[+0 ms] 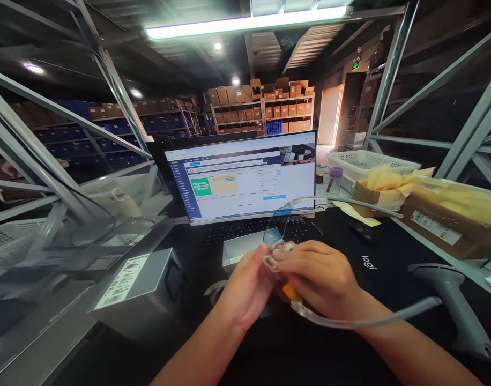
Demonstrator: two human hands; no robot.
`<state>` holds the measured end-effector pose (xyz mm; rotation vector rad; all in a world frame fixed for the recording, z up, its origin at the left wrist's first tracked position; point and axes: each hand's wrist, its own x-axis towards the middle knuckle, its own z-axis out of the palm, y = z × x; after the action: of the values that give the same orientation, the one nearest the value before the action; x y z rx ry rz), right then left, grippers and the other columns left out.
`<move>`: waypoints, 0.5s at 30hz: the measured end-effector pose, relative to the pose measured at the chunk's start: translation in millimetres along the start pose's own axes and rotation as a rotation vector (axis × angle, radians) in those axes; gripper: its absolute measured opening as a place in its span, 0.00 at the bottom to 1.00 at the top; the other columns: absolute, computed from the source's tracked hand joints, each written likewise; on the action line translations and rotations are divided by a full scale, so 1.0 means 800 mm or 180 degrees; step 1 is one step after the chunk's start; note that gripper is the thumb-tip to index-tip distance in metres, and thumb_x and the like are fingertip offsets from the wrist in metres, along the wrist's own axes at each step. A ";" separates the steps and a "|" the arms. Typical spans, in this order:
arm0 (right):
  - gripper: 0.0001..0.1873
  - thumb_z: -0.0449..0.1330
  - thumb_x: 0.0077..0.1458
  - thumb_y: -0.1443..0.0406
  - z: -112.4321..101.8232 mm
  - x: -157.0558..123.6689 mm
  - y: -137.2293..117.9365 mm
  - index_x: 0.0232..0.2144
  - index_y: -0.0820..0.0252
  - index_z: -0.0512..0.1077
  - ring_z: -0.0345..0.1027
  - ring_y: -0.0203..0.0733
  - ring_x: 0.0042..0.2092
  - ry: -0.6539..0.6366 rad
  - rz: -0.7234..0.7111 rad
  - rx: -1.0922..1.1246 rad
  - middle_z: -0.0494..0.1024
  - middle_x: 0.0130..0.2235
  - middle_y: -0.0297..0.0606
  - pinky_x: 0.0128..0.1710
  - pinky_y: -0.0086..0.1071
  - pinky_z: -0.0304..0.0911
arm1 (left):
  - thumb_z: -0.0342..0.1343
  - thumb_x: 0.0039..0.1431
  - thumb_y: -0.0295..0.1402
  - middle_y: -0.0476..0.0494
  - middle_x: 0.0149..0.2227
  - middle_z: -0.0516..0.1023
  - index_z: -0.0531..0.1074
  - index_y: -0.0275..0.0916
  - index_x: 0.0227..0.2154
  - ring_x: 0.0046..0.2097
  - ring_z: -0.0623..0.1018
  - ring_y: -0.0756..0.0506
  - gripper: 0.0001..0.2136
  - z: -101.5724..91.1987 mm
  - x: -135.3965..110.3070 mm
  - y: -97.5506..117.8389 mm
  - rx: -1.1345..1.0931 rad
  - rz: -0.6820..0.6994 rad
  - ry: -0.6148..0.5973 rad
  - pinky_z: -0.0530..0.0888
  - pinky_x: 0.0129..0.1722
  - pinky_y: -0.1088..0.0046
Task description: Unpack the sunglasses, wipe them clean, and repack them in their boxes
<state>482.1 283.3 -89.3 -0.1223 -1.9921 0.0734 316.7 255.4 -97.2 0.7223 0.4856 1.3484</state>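
In front of my chest I hold a pair of clear-framed glasses [342, 324], its two pale temples pointing off to the right. My left hand [245, 287] pinches the frame near its middle. The fingers of my right hand [320, 273] are closed on the frame beside it, and they hide much of the lenses. Bluish and orange reflections show on the lenses. Just behind my hands lies a small pale open box [233, 252]. A clear curved item [214, 289], partly covered by my left hand, rests on the black desk mat. I cannot tell what it is.
A monitor [245, 182] and keyboard [217, 231] stand ahead. To the left is a grey box [149, 300] with a label. A barcode scanner [450, 300], mouse [360, 231], purple-capped bottle [334, 179], cardboard boxes [438, 225] and white basket [370, 159] are on the right.
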 end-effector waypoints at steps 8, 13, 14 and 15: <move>0.13 0.61 0.55 0.78 0.014 -0.010 0.006 0.36 0.60 0.80 0.77 0.39 0.37 0.0118 0.0919 0.0889 0.84 0.35 0.39 0.43 0.34 0.72 | 0.68 0.54 0.43 0.39 0.39 0.83 0.81 0.30 0.37 0.38 0.80 0.46 0.17 -0.002 0.004 0.000 0.0142 -0.0057 0.0089 0.77 0.42 0.73; 0.05 0.66 0.55 0.74 0.009 -0.008 0.006 0.32 0.62 0.81 0.77 0.37 0.35 -0.0323 0.1438 0.2339 0.83 0.32 0.40 0.40 0.31 0.70 | 0.69 0.53 0.44 0.37 0.44 0.81 0.81 0.31 0.35 0.48 0.79 0.41 0.18 -0.001 0.000 0.005 0.0100 -0.0194 0.0012 0.74 0.54 0.65; 0.05 0.67 0.55 0.73 0.008 -0.008 0.008 0.33 0.62 0.82 0.76 0.37 0.35 -0.0411 0.1477 0.2548 0.83 0.32 0.40 0.39 0.31 0.70 | 0.69 0.53 0.44 0.37 0.43 0.81 0.81 0.31 0.35 0.48 0.79 0.41 0.18 -0.002 0.000 0.006 0.0078 -0.0206 -0.0039 0.74 0.54 0.66; 0.05 0.67 0.54 0.73 0.006 -0.008 0.010 0.33 0.62 0.82 0.76 0.38 0.35 -0.0514 0.1525 0.2743 0.82 0.32 0.40 0.40 0.32 0.70 | 0.68 0.54 0.44 0.37 0.43 0.81 0.81 0.31 0.35 0.47 0.79 0.42 0.18 -0.002 -0.001 0.005 0.0059 -0.0225 -0.0097 0.73 0.54 0.66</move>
<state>480.6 290.3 -98.0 -0.0293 -1.8843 1.2557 312.3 255.1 -95.7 0.7335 0.4956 1.2665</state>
